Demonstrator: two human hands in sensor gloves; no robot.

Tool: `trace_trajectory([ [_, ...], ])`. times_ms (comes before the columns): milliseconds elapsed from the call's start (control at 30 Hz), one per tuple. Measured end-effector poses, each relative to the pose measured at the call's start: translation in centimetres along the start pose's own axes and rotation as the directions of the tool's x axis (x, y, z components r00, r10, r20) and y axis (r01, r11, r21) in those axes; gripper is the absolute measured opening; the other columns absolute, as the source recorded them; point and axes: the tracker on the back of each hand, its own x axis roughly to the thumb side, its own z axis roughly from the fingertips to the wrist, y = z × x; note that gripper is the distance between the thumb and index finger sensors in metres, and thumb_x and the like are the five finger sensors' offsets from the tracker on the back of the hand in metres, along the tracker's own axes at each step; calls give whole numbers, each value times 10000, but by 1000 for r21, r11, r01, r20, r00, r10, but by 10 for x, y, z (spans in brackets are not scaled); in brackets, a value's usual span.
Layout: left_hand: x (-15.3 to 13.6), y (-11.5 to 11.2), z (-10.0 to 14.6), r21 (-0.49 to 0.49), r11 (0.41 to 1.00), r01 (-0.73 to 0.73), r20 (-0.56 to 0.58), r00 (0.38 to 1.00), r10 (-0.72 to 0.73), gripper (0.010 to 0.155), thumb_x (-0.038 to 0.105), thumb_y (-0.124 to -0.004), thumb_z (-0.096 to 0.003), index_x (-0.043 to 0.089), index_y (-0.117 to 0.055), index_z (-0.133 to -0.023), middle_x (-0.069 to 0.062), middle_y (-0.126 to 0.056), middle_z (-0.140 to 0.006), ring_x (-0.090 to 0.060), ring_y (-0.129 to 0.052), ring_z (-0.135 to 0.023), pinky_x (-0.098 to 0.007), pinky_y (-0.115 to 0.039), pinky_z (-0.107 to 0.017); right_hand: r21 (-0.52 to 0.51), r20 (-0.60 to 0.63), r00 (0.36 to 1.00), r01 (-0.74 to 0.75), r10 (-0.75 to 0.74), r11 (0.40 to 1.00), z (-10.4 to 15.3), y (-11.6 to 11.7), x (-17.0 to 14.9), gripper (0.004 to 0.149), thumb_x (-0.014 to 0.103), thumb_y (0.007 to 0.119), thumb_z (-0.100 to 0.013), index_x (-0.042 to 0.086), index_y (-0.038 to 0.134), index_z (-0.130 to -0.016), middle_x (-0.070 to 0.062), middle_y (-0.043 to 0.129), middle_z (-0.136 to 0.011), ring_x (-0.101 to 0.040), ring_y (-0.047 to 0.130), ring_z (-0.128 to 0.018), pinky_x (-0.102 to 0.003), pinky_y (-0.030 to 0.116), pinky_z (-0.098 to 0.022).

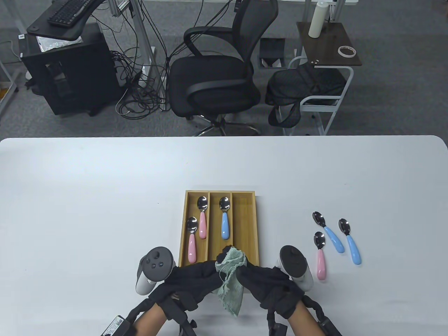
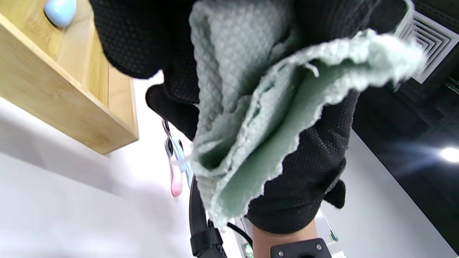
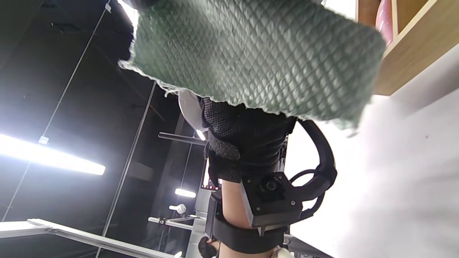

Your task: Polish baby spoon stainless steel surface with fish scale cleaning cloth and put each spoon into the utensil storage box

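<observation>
Both gloved hands meet just in front of the wooden storage box (image 1: 246, 224) and hold a green fish scale cloth (image 1: 231, 280) between them. My left hand (image 1: 206, 274) grips the cloth from the left, my right hand (image 1: 250, 274) from the right. Whether a spoon lies inside the cloth cannot be told. In the box lie two pink spoons (image 1: 202, 218) (image 1: 191, 241) in the left slot and a blue spoon (image 1: 225, 222) in the middle slot. The left wrist view shows the bunched cloth (image 2: 244, 143); in the right wrist view the cloth (image 3: 251, 61) fills the top.
On the table right of the box lie two blue spoons (image 1: 331, 233) (image 1: 351, 242) and a pink spoon (image 1: 320, 257). The box's right slot holds nothing. Beyond the table's far edge stand an office chair (image 1: 213, 80) and a side table (image 1: 329, 45).
</observation>
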Motion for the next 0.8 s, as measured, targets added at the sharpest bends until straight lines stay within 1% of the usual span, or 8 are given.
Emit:
trace_trajectory([
  [133,1,-4,-3,-96,994,-45,7,999,46,628,531,-763,-550,125,-726,-1028,59,-928,-749,-197,-1023,-644,-435,-890,-485,-13,-7,1000,-16,16,1000,0,0,-1,582,530,409,-677,232,329,-1170,-309,37,-1146,-653,151,-967,-778,292,-657],
  [300,8,-1,2,-65,997,-37,39,998,40,621,525,-801,-525,121,-765,-995,87,-941,-667,-155,-1034,-562,-406,-908,-435,-89,-40,999,5,-9,996,3,-11,-4,688,579,429,-667,136,283,-1173,-349,186,-1160,-669,306,-976,-770,383,-664],
  [500,9,20,14,32,993,-110,16,994,110,690,555,-808,-502,73,-759,-994,93,-951,-617,-133,-1044,-493,-377,-924,-377,-458,-69,994,-102,79,883,26,-45,10,678,532,490,-670,37,410,-1126,-328,418,-1124,-599,564,-940,-695,552,-662],
  [567,9,29,19,62,989,-135,9,991,135,715,566,-810,-494,59,-754,-995,97,-954,-606,-126,-1048,-479,-372,-927,-366,-581,-152,972,-236,181,779,43,-64,18,651,516,511,-672,41,455,-1112,-295,505,-1106,-548,664,-909,-651,622,-648],
  [633,10,38,24,90,983,-161,-14,986,163,715,556,-812,-505,42,-745,-997,94,-956,-598,-126,-1049,-468,-368,-929,-356,-674,-365,871,-490,328,553,64,-83,25,598,483,562,-671,53,524,-1086,-247,632,-1050,-466,783,-840,-592,701,-613],
  [700,11,45,27,93,980,-177,-30,983,180,707,544,-819,-516,34,-738,-1000,89,-956,-597,-133,-1047,-466,-372,-926,-355,-608,-617,678,-733,399,304,79,-98,27,545,449,610,-666,65,584,-1053,-190,736,-975,-385,875,-751,-533,770,-560],
  [767,13,48,29,120,980,-160,-36,986,166,674,519,-815,-543,34,-733,-1004,84,-951,-603,-140,-1044,-472,-378,-922,-361,-468,-790,501,-865,353,179,86,-109,21,512,416,667,-652,65,630,-1023,-170,784,-925,-357,908,-694,-514,793,-526],
  [800,13,49,30,135,979,-155,-39,986,161,655,505,-812,-556,39,-729,-1008,84,-948,-606,-144,-1040,-479,-384,-918,-368,-411,-833,446,-895,327,172,87,-113,18,516,405,691,-644,52,640,-1016,-182,790,-914,-367,909,-681,-523,791,-517],
])
